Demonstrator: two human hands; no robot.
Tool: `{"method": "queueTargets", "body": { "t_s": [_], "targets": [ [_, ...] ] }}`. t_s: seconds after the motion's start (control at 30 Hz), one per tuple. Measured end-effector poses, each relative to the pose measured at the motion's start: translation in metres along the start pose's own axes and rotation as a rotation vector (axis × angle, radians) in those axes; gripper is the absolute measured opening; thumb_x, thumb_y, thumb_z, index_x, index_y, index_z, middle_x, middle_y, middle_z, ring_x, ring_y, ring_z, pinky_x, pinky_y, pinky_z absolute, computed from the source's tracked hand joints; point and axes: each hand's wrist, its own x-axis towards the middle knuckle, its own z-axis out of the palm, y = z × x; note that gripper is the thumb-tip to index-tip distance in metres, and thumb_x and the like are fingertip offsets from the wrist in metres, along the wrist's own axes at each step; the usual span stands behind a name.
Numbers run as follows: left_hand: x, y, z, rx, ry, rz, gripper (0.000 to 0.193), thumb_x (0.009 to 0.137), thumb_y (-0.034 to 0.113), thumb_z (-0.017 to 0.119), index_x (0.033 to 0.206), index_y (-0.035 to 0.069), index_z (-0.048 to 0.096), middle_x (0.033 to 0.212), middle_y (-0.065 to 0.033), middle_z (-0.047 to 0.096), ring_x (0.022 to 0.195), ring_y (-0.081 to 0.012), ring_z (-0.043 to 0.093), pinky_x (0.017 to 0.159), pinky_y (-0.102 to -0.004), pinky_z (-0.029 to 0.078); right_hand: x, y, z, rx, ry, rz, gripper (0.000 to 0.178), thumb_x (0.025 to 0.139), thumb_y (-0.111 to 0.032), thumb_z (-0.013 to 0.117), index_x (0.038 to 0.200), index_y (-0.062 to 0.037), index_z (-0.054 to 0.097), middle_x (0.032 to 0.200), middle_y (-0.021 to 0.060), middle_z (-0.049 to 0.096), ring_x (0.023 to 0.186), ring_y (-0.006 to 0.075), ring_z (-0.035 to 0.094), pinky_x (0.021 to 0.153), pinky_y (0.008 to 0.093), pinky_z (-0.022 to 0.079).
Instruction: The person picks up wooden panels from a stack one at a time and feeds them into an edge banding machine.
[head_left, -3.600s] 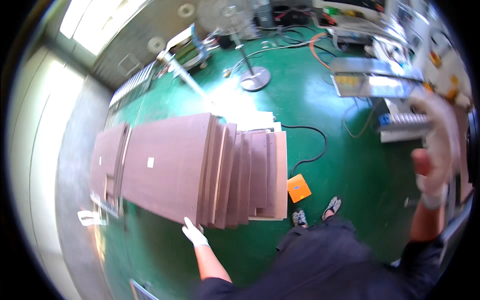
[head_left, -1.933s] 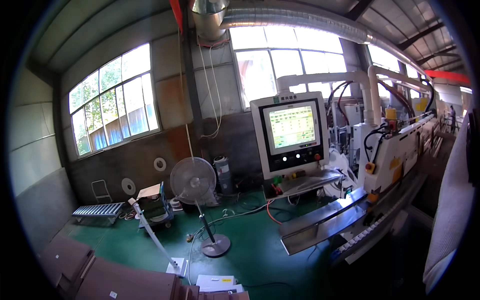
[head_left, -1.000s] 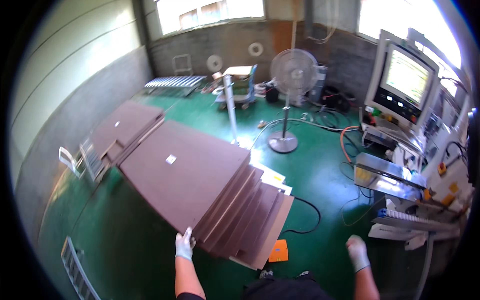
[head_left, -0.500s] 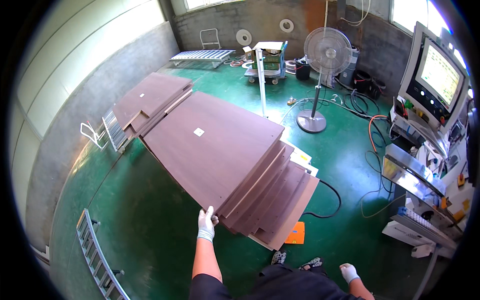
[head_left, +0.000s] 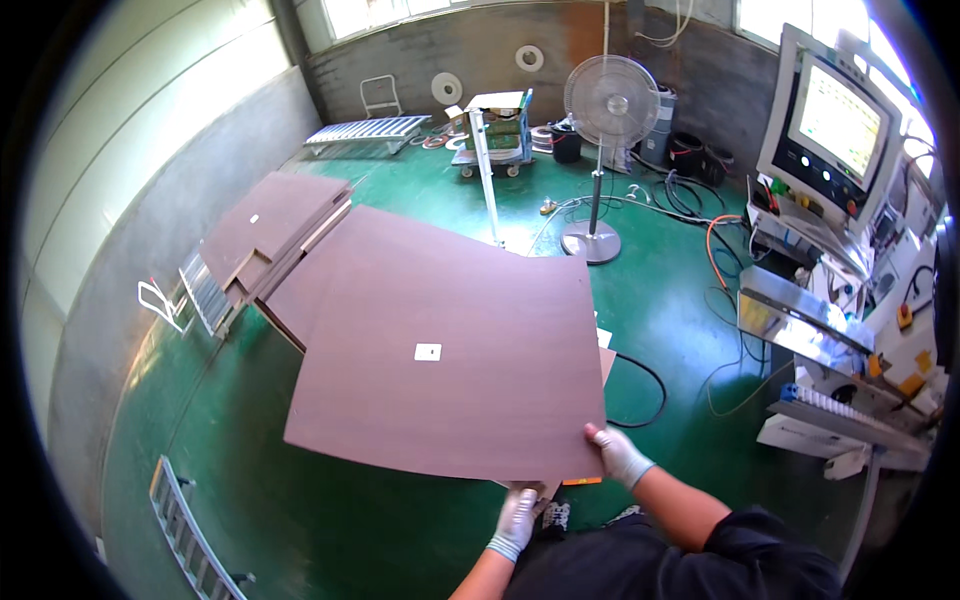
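A large flat brown panel (head_left: 470, 300) with a small white label lies turned across the top of a stack of similar panels (head_left: 390, 228). My left hand (head_left: 516, 518), in a pale glove, grips its near edge, with the fingers partly hidden at the board. At the near right corner, my gloved right hand (head_left: 620, 455) holds the side edge, thumb on top and fingers out of sight below. Most of the stack underneath is covered by this panel. Beyond it, to the far left, rests another pile of brown panels (head_left: 270, 220), the top one with a notch cut in it.
A standing fan (head_left: 612, 105) and a loaded trolley (head_left: 495, 140) stand at the back. To the right is a machine with a screen (head_left: 838, 120), with cables (head_left: 660, 385) on the green floor. Roller conveyor sections lie at the near left (head_left: 195, 530) and far back (head_left: 368, 130).
The top panel has swung round and come nearer to me, now lying askew over the stack. My left hand moved right along its near edge; my right hand came up and took its right corner.
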Motion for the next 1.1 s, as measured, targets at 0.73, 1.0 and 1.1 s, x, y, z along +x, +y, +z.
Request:
{"method": "queueTargets", "body": {
  "t_s": [0.73, 1.0, 1.1],
  "targets": [
    [0.029, 0.209, -0.182, 0.890, 0.746, 0.239, 0.058, 0.103, 0.041, 0.043, 0.103, -0.011, 0.067, 0.091, -0.0131, 0.072, 0.082, -0.0247, 0.064, 0.080, -0.0379, 0.050, -0.223, -0.016, -0.142, 0.002, 0.888, -0.148, 0.032, 0.097, -0.032, 0.061, 0.079, -0.0047, 0.064, 0.074, 0.0007, 0.061, 0.066, 0.0130, 0.055, 0.064, 0.0318, 0.046],
    [0.040, 0.225, -0.136, 1.035, 0.586, 0.117, 0.061, 0.102, 0.047, 0.049, 0.118, -0.010, 0.062, 0.115, -0.0139, 0.066, 0.098, -0.0248, 0.062, 0.087, -0.0385, 0.052, -0.282, 0.017, -0.128, -0.471, 1.359, -0.155, 0.033, 0.091, -0.029, 0.065, 0.090, 0.0026, 0.072, 0.081, 0.0139, 0.072, 0.074, 0.0232, 0.067, 0.068, 0.0372, 0.049],
    [0.034, 0.232, -0.128, 1.046, 0.584, 0.111, 0.060, 0.103, 0.046, 0.046, 0.119, -0.010, 0.063, 0.115, -0.0140, 0.066, 0.100, -0.0255, 0.062, 0.090, -0.0384, 0.051, -0.286, -0.016, -0.108, -0.683, 1.302, -0.008, 0.037, 0.091, -0.036, 0.064, 0.087, 0.0002, 0.072, 0.073, 0.0173, 0.067, 0.070, 0.0291, 0.067, 0.066, 0.0386, 0.048]
  ]
}}
